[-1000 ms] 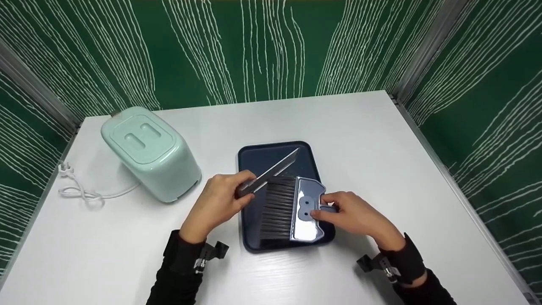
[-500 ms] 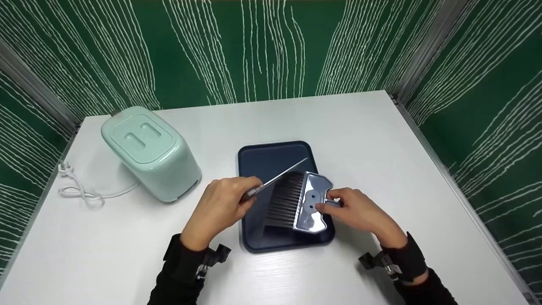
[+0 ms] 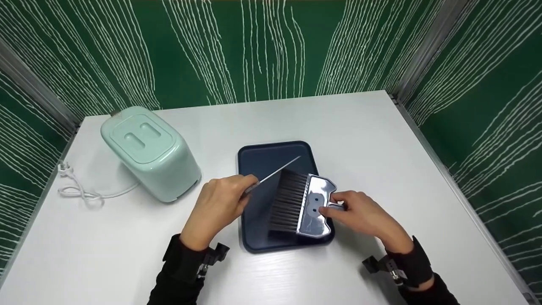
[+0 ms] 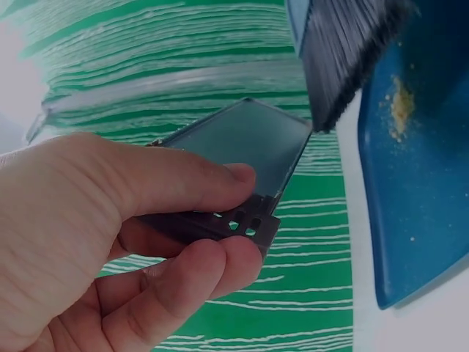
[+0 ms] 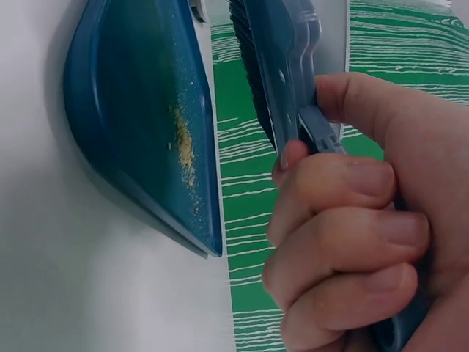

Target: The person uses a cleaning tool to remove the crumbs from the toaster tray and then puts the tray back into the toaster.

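Note:
My left hand (image 3: 222, 203) pinches a thin metal crumb tray (image 4: 234, 139) by its dark slotted end, thumb on one face and fingers on the other. In the head view the crumb tray appears nearly edge-on, slanting up to the right over a navy rectangular tray (image 3: 254, 239). The right hand (image 3: 360, 214) grips the handle of a grey-blue hand brush (image 3: 315, 203), whose long dark bristles (image 3: 290, 201) point left. Bristle tips overlap the crumb tray's far edge in the left wrist view. Yellowish crumbs (image 5: 185, 150) lie scattered on the navy tray.
A mint-green toaster (image 3: 152, 152) with a lid stands at the left of the white table (image 3: 347, 127). Its white cord and plug (image 3: 84, 195) lie beside it. Green walls with white lines enclose the back and sides.
The crumb tray has turned from showing some of its face to nearly edge-on. The right hand has shifted the brush slightly right, and its bristles have drawn off the crumb tray in the head view.

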`<move>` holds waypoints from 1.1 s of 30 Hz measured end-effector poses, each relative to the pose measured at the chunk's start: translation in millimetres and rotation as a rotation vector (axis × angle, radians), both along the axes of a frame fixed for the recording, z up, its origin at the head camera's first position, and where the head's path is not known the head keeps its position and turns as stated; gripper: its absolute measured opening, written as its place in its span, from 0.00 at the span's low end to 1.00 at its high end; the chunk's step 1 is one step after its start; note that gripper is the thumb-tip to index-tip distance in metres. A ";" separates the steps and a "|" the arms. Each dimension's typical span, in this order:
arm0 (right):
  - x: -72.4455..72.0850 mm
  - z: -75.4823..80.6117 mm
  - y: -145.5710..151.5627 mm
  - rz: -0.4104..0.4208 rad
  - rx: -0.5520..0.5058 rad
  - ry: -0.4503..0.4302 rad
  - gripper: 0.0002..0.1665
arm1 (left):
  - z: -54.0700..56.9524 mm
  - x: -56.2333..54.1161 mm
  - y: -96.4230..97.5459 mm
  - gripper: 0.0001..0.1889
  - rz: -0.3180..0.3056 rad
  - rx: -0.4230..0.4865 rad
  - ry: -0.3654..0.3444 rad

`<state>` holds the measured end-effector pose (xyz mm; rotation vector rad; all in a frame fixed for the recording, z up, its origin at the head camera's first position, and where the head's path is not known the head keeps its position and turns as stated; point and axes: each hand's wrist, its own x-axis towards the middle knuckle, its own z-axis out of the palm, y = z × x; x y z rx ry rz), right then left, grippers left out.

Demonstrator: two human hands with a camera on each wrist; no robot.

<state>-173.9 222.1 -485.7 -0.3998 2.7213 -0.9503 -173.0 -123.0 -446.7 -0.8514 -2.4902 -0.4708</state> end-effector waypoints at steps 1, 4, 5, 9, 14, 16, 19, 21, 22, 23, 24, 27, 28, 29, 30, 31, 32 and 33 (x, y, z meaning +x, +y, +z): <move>1.0 0.6 -0.8 0.003 0.001 0.000 0.19 | -0.8 -0.5 -0.1 0.13 0.002 -0.002 0.005; 2.4 2.2 -4.1 0.014 -0.002 0.002 0.20 | -1.6 -1.0 -0.1 0.12 0.005 0.000 0.003; 2.4 2.6 -5.3 0.016 -0.002 0.003 0.19 | -2.2 -1.2 -0.1 0.12 0.005 -0.001 0.005; 0.1 2.5 -8.0 0.016 -0.003 0.019 0.18 | -3.3 -1.8 0.6 0.14 -0.005 0.004 -0.008; -4.4 0.2 -5.8 -0.018 -0.017 0.013 0.19 | -3.7 -2.0 2.1 0.15 -0.019 -0.007 -0.005; -5.6 -0.4 -4.1 -0.034 -0.022 0.008 0.21 | -3.6 -1.8 2.3 0.15 -0.018 -0.013 -0.002; -6.9 -0.8 -1.9 -0.053 -0.033 0.001 0.23 | -2.8 -1.3 2.3 0.15 -0.015 -0.019 -0.002; -7.6 -1.2 -0.7 -0.061 -0.042 -0.004 0.23 | -2.3 -0.9 2.5 0.15 -0.013 -0.020 -0.006; -8.0 -1.6 -0.2 -0.065 -0.044 -0.006 0.22 | -2.2 -0.8 2.6 0.15 -0.012 -0.022 -0.006; -8.4 -1.9 0.1 -0.068 -0.047 -0.009 0.22 | -2.1 -0.7 2.6 0.15 -0.010 -0.023 -0.006; -8.8 -2.4 0.5 -0.070 -0.047 -0.008 0.22 | -2.0 -0.6 2.7 0.15 -0.010 -0.025 -0.005; -10.0 -4.0 1.5 -0.076 -0.042 -0.008 0.22 | -2.2 -0.5 2.8 0.14 -0.009 -0.027 0.000; -10.3 -4.5 1.8 -0.077 -0.038 -0.008 0.22 | -2.3 -0.4 2.6 0.14 -0.007 -0.029 0.006; -10.5 -4.9 2.1 -0.078 -0.032 -0.006 0.22 | -2.4 -0.4 2.5 0.14 -0.005 -0.029 0.011; -10.8 -5.3 2.5 -0.078 -0.027 -0.008 0.22 | -2.5 -0.4 2.4 0.14 -0.002 -0.031 0.017; -10.9 -5.7 2.9 -0.077 -0.022 -0.009 0.22 | -2.7 -0.6 2.2 0.14 0.000 -0.032 0.025; -10.9 -5.7 3.1 -0.076 -0.019 -0.012 0.22 | -2.9 -0.8 2.0 0.14 0.004 -0.032 0.032; -10.7 -5.6 3.4 -0.075 -0.017 -0.016 0.21 | -3.2 -1.1 1.7 0.14 0.007 -0.033 0.038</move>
